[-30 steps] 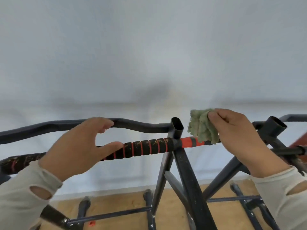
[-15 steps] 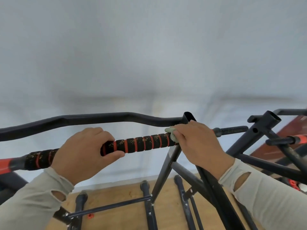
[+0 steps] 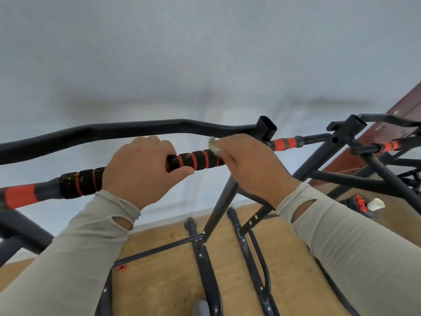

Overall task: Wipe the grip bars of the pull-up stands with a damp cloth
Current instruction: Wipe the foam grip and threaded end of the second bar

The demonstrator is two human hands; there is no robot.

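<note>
Far left: the grip bar [image 3: 196, 161] starts with an orange band, then runs into black foam with orange rings, dotted with pale specks. The plain black top bar [image 3: 136, 128] sits behind and above it.

Left hand [image 3: 139, 169] is wrapped around the foam, fingers over the top, thumb underneath. Looks like a steadying hold on the stand.

Between the hands is a short exposed stretch of foam, specks visible on it.

Right hand [image 3: 248, 165] is curled over the bar just left of the upright post [image 3: 265, 128], with the cloth [image 3: 214, 145] pinned under the fingers against the foam. Only a small pale green corner of the cloth shows; the rest is hidden by the hand.

Right of the post: a short orange-and-grey grip [image 3: 284, 143], then a second stand [image 3: 348, 133] with its own orange grip [image 3: 390, 145].

Judgement: mid-wipe on the near stand's foam section. Next move likely needs the cloth slid left along the foam, so the left hand has to shift out of the path. The speckled foam to the left of that hand looks unwiped. The second stand's grips are probably still to do.
</note>
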